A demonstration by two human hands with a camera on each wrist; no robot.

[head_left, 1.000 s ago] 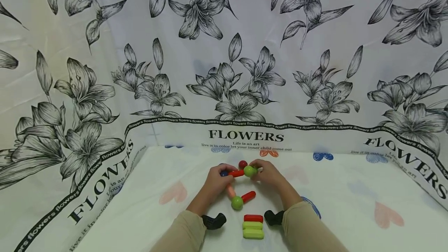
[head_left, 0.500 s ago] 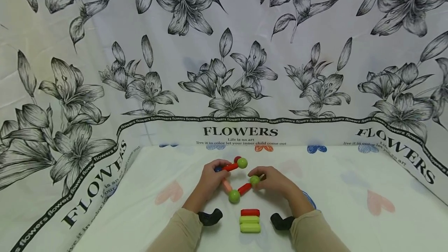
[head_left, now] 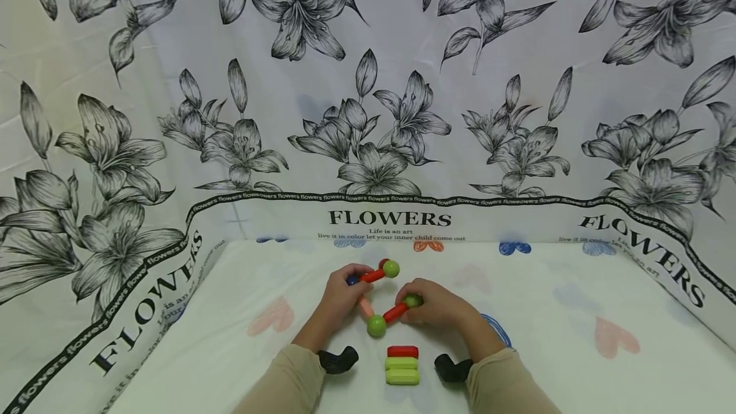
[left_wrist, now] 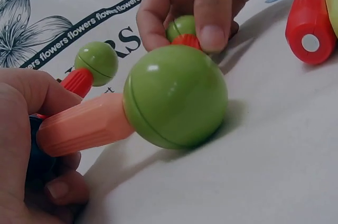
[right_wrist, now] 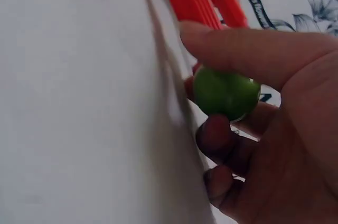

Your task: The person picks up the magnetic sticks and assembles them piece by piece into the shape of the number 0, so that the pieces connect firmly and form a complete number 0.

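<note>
In the head view my left hand [head_left: 340,296] grips a blue ball [head_left: 352,280] where two magnetic rods meet. From it a red rod [head_left: 372,276] reaches to a far green ball [head_left: 391,269], with a red ball [head_left: 383,262] partly hidden behind. A salmon rod [left_wrist: 87,124] runs from the blue ball to a large-looking near green ball [left_wrist: 177,97]. A second red rod [head_left: 395,313] leads from there to my right hand [head_left: 437,305]. Its thumb and fingers hold another green ball [right_wrist: 224,93] at that rod's end, the thumb lying along the rod.
Between my forearms lie a loose red rod [head_left: 402,351] and two lime rods [head_left: 402,364], side by side. Black wrist-worn pieces [head_left: 339,360] sit at both cuffs. A flower-printed cloth wall [head_left: 391,216] rises behind the white cloth [head_left: 517,312].
My right hand has left the far green ball and come nearer, now holding a green ball at the near red rod's end. The left hand keeps its grip on the blue ball.
</note>
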